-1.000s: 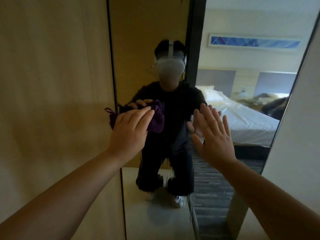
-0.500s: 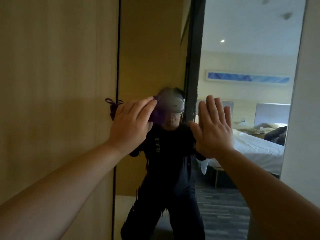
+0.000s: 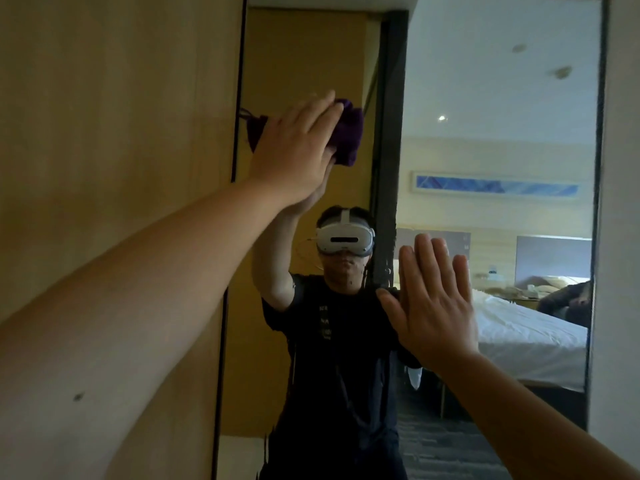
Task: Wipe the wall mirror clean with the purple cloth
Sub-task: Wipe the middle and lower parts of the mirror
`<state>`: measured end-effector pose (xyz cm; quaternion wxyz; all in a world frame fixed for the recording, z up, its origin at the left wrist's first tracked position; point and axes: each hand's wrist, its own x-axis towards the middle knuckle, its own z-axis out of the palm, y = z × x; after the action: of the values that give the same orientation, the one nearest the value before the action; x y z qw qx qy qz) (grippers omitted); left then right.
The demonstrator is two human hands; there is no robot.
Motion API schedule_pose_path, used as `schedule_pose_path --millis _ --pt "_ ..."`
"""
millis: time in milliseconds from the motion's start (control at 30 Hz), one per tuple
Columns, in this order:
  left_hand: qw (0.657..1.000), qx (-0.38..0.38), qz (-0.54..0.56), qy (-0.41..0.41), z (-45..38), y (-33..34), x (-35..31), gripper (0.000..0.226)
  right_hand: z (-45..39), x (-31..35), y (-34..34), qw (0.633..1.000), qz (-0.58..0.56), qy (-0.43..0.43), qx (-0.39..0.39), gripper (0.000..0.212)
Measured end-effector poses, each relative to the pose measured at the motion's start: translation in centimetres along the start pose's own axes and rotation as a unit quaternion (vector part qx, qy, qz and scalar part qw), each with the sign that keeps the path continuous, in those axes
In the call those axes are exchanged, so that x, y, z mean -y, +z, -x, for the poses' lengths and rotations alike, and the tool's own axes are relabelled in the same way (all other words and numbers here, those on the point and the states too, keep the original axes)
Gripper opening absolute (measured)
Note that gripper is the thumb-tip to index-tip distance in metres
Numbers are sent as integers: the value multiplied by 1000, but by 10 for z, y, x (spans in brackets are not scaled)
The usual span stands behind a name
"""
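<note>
The tall wall mirror fills the middle and right of the head view, framed by a thin dark edge. My left hand presses the bunched purple cloth flat against the glass near the mirror's upper left, fingers straight. My right hand lies flat on the glass lower and to the right, fingers straight and together, holding nothing. Most of the cloth is hidden behind my left hand.
A wooden wall panel runs along the mirror's left edge and a pale wall along its right. The glass reflects a person with a headset, a bed and a framed picture.
My left hand has carried the cloth upward along the glass near the mirror's left edge. My right hand stayed flat on the glass. The view has tilted upward.
</note>
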<state>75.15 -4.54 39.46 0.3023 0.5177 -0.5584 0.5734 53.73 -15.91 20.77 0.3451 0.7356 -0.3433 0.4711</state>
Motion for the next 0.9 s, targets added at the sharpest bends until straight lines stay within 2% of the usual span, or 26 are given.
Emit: schedule_pose_path --millis 67,167,367,567,767,900 --pt "1000 21 -18 8 13 12 4 58 1 -1 1 1000 -3 -5 -3 75" --pt "998 8 -28 57 57 22 -1 61 2 -2 1 1000 -12 -9 -7 75" --pt "996 12 -13 93 191 36 -20 67 2 -2 1 1000 -13 1 6 75" --pt "992 32 -2 119 305 49 -53 62 1 0 2 1000 -9 6 8 76" --pt "995 15 -9 98 324 56 -61 59 2 -16 -14 997 -71 -2 13 73" --pt "996 -3 -1 89 320 55 -64 51 4 -48 -19 999 -19 41 20 74"
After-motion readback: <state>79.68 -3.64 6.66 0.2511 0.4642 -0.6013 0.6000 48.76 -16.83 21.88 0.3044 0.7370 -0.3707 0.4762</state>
